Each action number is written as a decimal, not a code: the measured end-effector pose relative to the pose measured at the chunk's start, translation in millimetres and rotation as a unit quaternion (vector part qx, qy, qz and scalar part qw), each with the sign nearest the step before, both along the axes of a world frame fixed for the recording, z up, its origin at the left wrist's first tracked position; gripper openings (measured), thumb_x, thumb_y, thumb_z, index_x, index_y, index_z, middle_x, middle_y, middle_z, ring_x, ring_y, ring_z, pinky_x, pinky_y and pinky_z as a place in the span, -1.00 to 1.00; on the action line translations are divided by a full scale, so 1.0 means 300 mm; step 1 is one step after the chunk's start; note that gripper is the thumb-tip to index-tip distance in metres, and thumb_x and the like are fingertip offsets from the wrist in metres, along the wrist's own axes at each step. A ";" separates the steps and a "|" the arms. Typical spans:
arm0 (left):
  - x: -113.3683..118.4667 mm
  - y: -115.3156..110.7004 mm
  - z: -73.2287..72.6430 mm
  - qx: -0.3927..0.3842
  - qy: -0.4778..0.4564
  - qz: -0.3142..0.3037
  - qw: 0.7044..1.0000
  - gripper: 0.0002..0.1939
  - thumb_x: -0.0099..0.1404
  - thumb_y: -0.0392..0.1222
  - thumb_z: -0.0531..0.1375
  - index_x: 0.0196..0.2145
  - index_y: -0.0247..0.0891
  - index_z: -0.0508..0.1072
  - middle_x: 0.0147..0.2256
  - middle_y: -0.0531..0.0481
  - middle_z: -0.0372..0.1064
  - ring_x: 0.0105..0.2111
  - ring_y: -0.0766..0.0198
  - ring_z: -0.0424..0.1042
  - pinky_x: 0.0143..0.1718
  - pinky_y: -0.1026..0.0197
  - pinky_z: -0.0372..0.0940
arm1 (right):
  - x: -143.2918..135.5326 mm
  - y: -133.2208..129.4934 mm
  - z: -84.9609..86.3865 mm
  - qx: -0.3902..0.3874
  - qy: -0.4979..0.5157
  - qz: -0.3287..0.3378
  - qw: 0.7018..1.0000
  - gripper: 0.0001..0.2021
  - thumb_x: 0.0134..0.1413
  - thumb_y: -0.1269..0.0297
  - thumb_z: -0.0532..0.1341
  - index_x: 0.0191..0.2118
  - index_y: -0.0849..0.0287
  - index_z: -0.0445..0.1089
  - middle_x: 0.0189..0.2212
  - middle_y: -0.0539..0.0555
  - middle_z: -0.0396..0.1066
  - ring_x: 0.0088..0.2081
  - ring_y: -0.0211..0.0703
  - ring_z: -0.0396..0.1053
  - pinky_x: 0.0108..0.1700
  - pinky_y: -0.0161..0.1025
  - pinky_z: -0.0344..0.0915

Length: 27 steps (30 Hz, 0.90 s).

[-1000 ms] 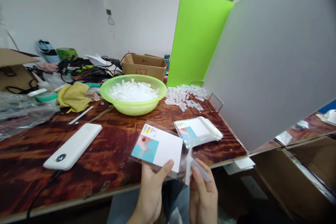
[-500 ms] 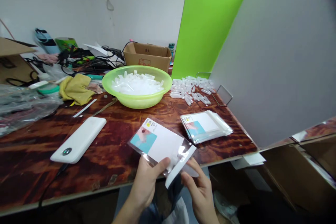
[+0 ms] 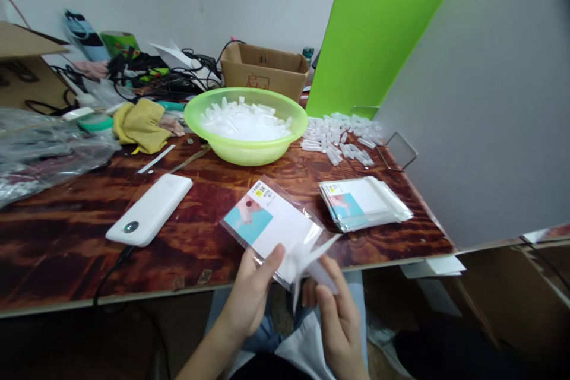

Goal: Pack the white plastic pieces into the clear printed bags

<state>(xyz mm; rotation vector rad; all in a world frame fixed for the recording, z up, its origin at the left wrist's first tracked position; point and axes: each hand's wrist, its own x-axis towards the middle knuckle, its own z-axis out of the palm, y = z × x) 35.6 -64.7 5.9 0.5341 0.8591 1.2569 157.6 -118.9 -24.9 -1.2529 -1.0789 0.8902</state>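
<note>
My left hand (image 3: 252, 291) grips a clear plastic bag (image 3: 285, 219) by its near edge, thumb on top. Inside the bag lies a white card with a blue photo and a yellow label. At the bag's near right end, a white flap is bent up and blurred. My right hand (image 3: 336, 314) has its fingers closed at this flap, against a pale translucent piece (image 3: 327, 278). Whether that piece is part of the flap I cannot tell. Just beyond, to the right, lies a stack of similar bagged cards (image 3: 365, 205).
A light green basin (image 3: 244, 154) full of small translucent plastic pieces stands behind the bag. More such pieces (image 3: 333, 136) lie loose to its right. A white power bank (image 3: 154, 208) with a cable, a yellow cloth (image 3: 145, 124), a cardboard box (image 3: 267, 71) and a grey panel (image 3: 481, 119) surround the area.
The bag's flap, straight before, is now bent up and smeared, with my right hand slightly lower. My left hand keeps its hold. The whole view has shifted, with the table appearing higher.
</note>
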 end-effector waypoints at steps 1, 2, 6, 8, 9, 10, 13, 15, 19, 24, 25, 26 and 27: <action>0.002 -0.004 0.000 -0.005 0.006 0.004 1.000 -0.64 0.10 -0.03 0.34 -0.22 -0.31 0.44 -0.34 -0.09 0.52 -0.43 0.20 0.51 -0.40 0.24 0.40 | -0.016 0.007 0.011 0.006 0.035 -0.041 0.999 -0.69 0.23 0.16 0.11 0.07 -0.01 0.27 -0.33 0.03 0.48 -0.34 -0.16 0.45 -0.30 -0.24 0.40; 0.005 -0.009 0.000 -0.008 0.010 0.004 1.000 -0.67 0.07 -0.09 0.36 -0.26 -0.33 0.44 -0.38 -0.09 0.52 -0.50 0.23 0.49 -0.47 0.26 0.38 | -0.032 0.015 0.024 0.011 0.067 -0.074 0.995 -0.73 0.26 0.16 0.09 0.05 -0.01 0.24 -0.47 -0.04 0.43 -0.48 -0.22 0.40 -0.41 -0.29 0.36; 0.015 -0.015 0.008 -0.002 -0.003 0.006 1.000 -0.64 0.06 -0.05 0.37 -0.25 -0.32 0.45 -0.35 -0.09 0.53 -0.39 0.19 0.51 -0.33 0.22 0.40 | -0.055 0.041 0.044 0.037 0.077 -0.057 0.995 -0.81 0.20 0.15 0.16 -0.11 0.06 0.32 -0.61 -0.09 0.33 -0.59 -0.27 0.31 -0.47 -0.33 0.28; 0.009 -0.008 0.017 0.002 -0.013 0.027 1.000 -0.60 0.10 0.00 0.33 -0.17 -0.26 0.44 -0.25 -0.06 0.52 -0.26 0.18 0.50 -0.18 0.18 0.37 | -0.044 0.041 0.023 0.020 0.036 -0.043 0.998 -0.77 0.08 0.09 0.25 -0.20 0.09 0.43 -0.48 0.00 0.43 -0.49 -0.23 0.36 -0.43 -0.32 0.28; 0.005 -0.002 0.021 0.005 -0.013 0.033 0.999 -0.60 0.11 0.00 0.32 -0.14 -0.24 0.44 -0.23 -0.05 0.52 -0.23 0.18 0.49 -0.14 0.17 0.36 | -0.039 0.038 0.007 0.008 0.019 -0.046 0.999 -0.75 0.02 0.07 0.29 -0.24 0.10 0.47 -0.39 0.04 0.47 -0.42 -0.19 0.38 -0.40 -0.31 0.29; 0.000 0.004 0.025 0.010 -0.009 0.034 0.999 -0.60 0.11 -0.01 0.33 -0.14 -0.24 0.44 -0.24 -0.04 0.52 -0.23 0.18 0.49 -0.12 0.16 0.35 | -0.036 0.034 -0.010 -0.002 0.009 -0.054 0.998 -0.73 -0.02 0.05 0.32 -0.26 0.11 0.49 -0.33 0.07 0.48 -0.37 -0.16 0.40 -0.37 -0.31 0.30; -0.010 0.014 0.030 0.022 0.015 0.016 1.000 -0.65 0.05 -0.09 0.38 -0.22 -0.29 0.49 -0.31 -0.05 0.53 -0.29 0.19 0.49 -0.17 0.18 0.37 | -0.036 0.019 -0.048 -0.009 0.011 -0.068 0.998 -0.76 0.03 0.10 0.29 -0.21 0.09 0.49 -0.34 0.03 0.49 -0.46 -0.22 0.38 -0.40 -0.32 0.32; -0.007 0.012 0.030 0.019 0.028 0.001 0.999 -0.72 0.04 -0.14 0.39 -0.31 -0.32 0.51 -0.38 -0.04 0.52 -0.37 0.24 0.48 -0.25 0.23 0.37 | -0.036 0.015 -0.059 0.014 -0.013 -0.054 0.998 -0.79 0.10 0.15 0.24 -0.16 0.06 0.48 -0.33 0.01 0.51 -0.45 -0.23 0.41 -0.34 -0.31 0.36; 0.013 -0.009 0.026 -0.002 0.044 -0.033 0.998 -0.75 -0.01 -0.21 0.41 -0.36 -0.34 0.51 -0.45 -0.04 0.51 -0.46 0.30 0.45 -0.35 0.30 0.36 | -0.007 0.031 -0.067 0.065 -0.082 0.032 0.994 -0.74 0.15 0.26 0.20 -0.04 -0.07 0.46 -0.13 0.02 0.50 -0.10 -0.08 0.46 -0.03 -0.21 0.37; 0.012 -0.024 0.023 -0.028 0.002 -0.057 0.998 -0.63 -0.05 -0.17 0.44 -0.26 -0.26 0.50 -0.30 -0.05 0.55 -0.28 0.19 0.51 -0.23 0.26 0.37 | 0.046 0.055 -0.074 0.063 -0.120 0.127 0.983 -0.63 0.19 0.29 0.17 0.10 -0.18 0.33 0.10 -0.01 0.34 0.10 -0.09 0.31 0.11 -0.21 0.27; 0.009 -0.024 0.024 -0.034 -0.025 -0.055 0.998 -0.62 -0.01 -0.11 0.42 -0.22 -0.23 0.49 -0.25 -0.04 0.54 -0.20 0.18 0.50 -0.16 0.24 0.36 | 0.052 0.057 -0.075 0.062 -0.133 0.134 0.980 -0.60 0.19 0.29 0.17 0.13 -0.17 0.30 0.12 -0.01 0.31 0.14 -0.08 0.26 0.15 -0.20 0.22; 0.007 -0.022 0.024 -0.038 -0.051 -0.054 0.997 -0.62 0.04 -0.07 0.39 -0.19 -0.20 0.48 -0.20 -0.03 0.53 -0.13 0.16 0.47 -0.08 0.22 0.33 | 0.055 0.059 -0.074 0.061 -0.140 0.133 0.979 -0.58 0.18 0.30 0.18 0.14 -0.16 0.27 0.13 0.00 0.30 0.17 -0.08 0.22 0.16 -0.19 0.19; 0.007 -0.021 0.025 -0.037 -0.071 -0.054 0.995 -0.64 0.09 -0.05 0.35 -0.16 -0.20 0.47 -0.16 -0.03 0.51 -0.07 0.15 0.44 -0.02 0.19 0.29 | 0.055 0.062 -0.073 0.063 -0.137 0.126 0.981 -0.59 0.18 0.30 0.18 0.14 -0.15 0.29 0.11 0.02 0.33 0.16 -0.07 0.24 0.15 -0.19 0.22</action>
